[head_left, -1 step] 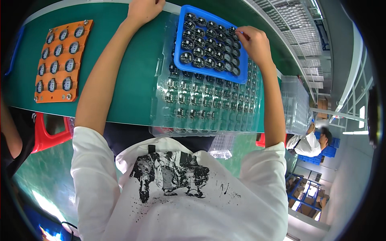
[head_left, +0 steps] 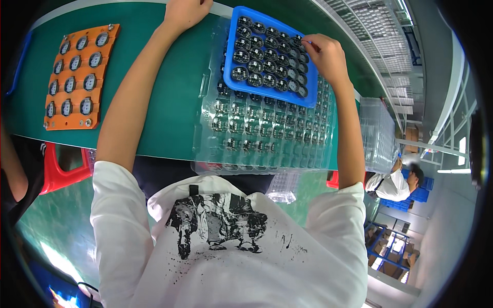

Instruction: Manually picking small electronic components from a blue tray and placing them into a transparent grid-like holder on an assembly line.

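Note:
My right hand (head_left: 327, 55) is at the far right corner of a blue tray (head_left: 275, 94). Its thumb and fingertips are closed on a small round black part (head_left: 297, 39) at the edge of the rows. Several more round parts (head_left: 255, 66) with shiny dark faces fill the tray in rows. The tray rests on a clear plastic blister tray (head_left: 205, 128), whose pockets hold several small metallic parts (head_left: 235, 126). Left of the blue tray, my left hand (head_left: 186, 13) reaches to the top edge of the view. Its fingers are mostly cut off there, so what they do is hidden.
An orange fixture plate (head_left: 72, 123) on the green table (head_left: 169, 102) carries rows of round parts with pale faces. Stacked clear trays (head_left: 377, 133) stand at the right, with a person in white (head_left: 395, 185) beyond. A red stool (head_left: 67, 177) and another person's arm (head_left: 13, 172) are at left.

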A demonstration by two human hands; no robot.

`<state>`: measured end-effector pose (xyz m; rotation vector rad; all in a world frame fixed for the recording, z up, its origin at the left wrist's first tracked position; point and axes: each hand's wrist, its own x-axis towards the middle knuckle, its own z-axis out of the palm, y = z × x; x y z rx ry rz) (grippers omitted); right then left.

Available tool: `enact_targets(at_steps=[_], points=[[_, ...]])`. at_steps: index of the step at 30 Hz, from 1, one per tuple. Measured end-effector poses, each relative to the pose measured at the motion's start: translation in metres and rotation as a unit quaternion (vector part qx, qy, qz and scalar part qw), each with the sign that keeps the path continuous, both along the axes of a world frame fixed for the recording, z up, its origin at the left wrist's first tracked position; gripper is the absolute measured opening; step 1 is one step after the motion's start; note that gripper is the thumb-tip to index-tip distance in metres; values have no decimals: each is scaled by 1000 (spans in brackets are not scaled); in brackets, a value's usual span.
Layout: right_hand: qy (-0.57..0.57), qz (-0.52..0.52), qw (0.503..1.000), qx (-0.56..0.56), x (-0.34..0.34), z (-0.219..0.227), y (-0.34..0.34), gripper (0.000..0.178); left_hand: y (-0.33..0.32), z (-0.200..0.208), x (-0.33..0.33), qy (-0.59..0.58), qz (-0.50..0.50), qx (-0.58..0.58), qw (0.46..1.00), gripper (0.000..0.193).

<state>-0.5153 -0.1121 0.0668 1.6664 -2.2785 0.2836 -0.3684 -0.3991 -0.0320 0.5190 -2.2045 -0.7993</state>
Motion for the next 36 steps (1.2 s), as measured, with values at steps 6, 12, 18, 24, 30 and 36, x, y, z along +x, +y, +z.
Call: enact_targets(at_steps=[6,12,18,24,30,36], points=[[-18,2,1000,8,3,-1,-4,8,-2,0,1,-23,8,9,1000,18],[-15,-14,1000,8,5,-2,-3,8,-1,0,0,-22,9,12,1000,18],[-12,-18,1000,2,4,-6,-1,8,-1,0,0,-20,6,14,1000,19],[-25,-32,999,-5,10,-7,-3,8,0,1,0,-15,7,15,1000,20],[-34,-65,997,11,12,-6,-3,9,-1,0,0,-20,8,13,1000,20],[-95,-45,994,-30,5,-2,3,12,-2,-1,0,-19,10,16,1000,20]])
